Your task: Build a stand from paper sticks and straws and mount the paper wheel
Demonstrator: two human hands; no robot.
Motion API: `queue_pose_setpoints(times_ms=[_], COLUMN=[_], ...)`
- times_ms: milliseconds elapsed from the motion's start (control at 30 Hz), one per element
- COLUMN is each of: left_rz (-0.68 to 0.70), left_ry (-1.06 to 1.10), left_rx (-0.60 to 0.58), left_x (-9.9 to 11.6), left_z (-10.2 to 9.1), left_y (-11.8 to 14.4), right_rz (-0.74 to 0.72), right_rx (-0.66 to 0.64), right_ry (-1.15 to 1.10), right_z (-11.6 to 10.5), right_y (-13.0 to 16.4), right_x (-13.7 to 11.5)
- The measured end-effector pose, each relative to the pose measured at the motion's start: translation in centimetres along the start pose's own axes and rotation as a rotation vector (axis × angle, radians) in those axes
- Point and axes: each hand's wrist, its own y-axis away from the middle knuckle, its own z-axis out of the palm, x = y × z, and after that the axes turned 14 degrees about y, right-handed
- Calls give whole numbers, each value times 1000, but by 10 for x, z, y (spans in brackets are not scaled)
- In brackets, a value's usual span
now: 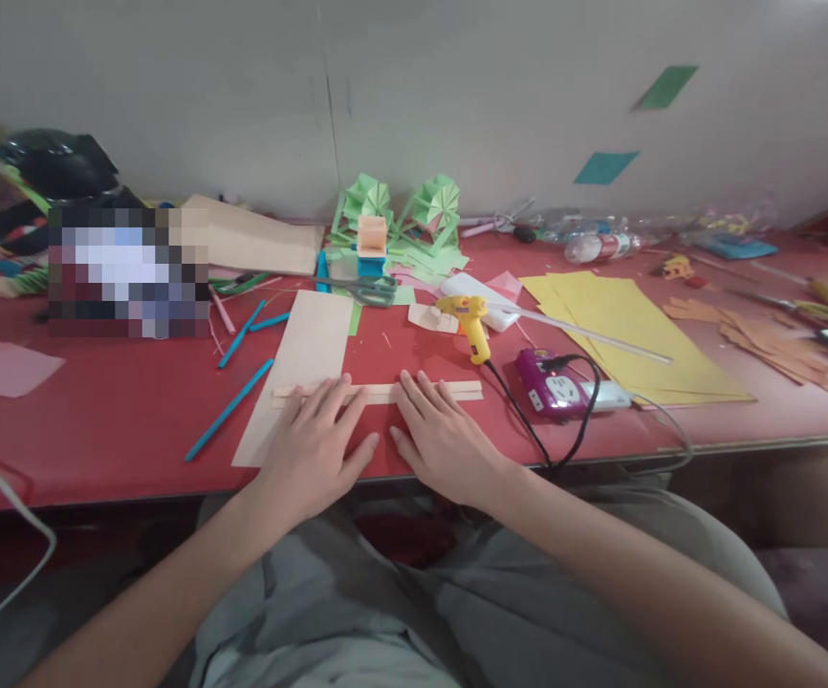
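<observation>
A long, narrow cream paper strip (pixel 381 393) lies crosswise near the table's front edge, with a fold or seam line running along it. My left hand (pixel 317 440) rests palm down on its left part, fingers spread and flat. On its right part lies my right hand (pixel 439 435), also with stretched fingers. The strip's left end overlaps a cream paper sheet (pixel 314 334), and my left hand covers part of both. Right of my hands, a yellow glue gun (pixel 472 325) with a long clear glue stick lies on the table.
A purple power socket (pixel 554 382) with plugged-in cords sits on the right, beside yellow paper sheets (pixel 636 334). Scissors (pixel 367 289) and green folded-paper models (pixel 435 205) stand behind. Blue paper sticks (pixel 228 411) lie left on the red table (pixel 127 420).
</observation>
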Motion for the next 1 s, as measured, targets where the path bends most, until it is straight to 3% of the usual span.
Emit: queue_pose_setpoints(times_ms=[433, 700, 1000], left_rz=[7, 24, 20], left_ry=[28, 53, 49], left_rx=[-30, -74, -124], left_x=[-10, -20, -28], left_z=[-3, 0, -4], left_y=[2, 1, 3], right_rz=[49, 118, 116], right_rx=[36, -57, -40], right_ry=[-82, -51, -114], right_z=[4, -4, -4], right_y=[14, 18, 20], right_x=[27, 37, 45])
